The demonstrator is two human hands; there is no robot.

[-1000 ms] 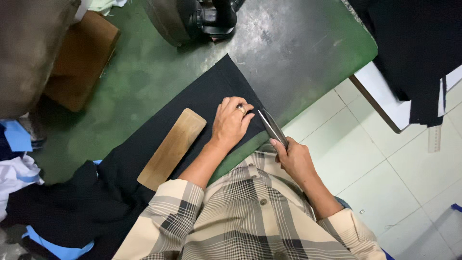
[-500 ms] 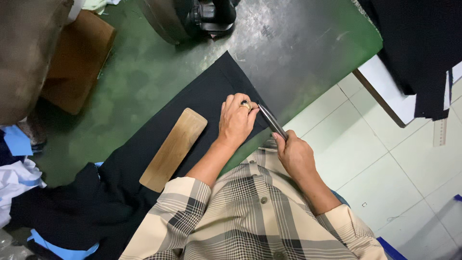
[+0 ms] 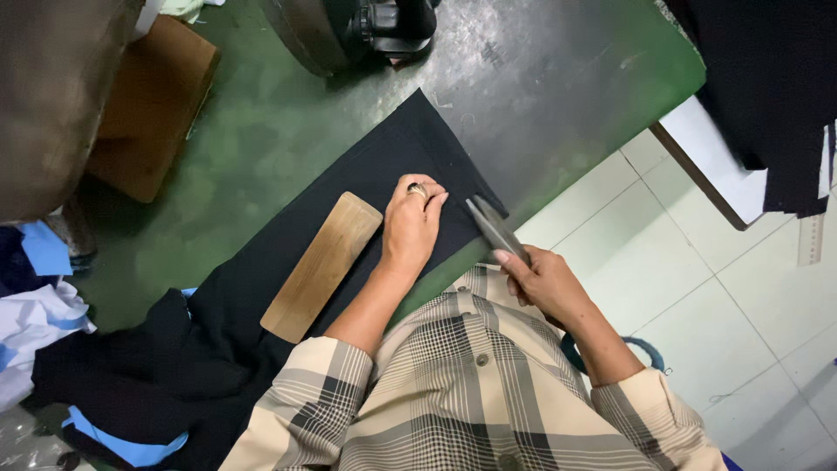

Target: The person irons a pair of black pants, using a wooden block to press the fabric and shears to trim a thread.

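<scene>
iron (image 3: 366,30) cut off, scissor handles hidden

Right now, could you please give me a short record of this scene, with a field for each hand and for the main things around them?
Left hand: left hand, with a ring, pressed flat on the dark fabric
Right hand: right hand holds scissors, blades at the fabric's near edge
Wooden block: wooden block lies on the fabric, beside the left hand, not touching it
Surface: worn green table
Far edge: dark machine
Left side: pile of blue and white cloth
</scene>
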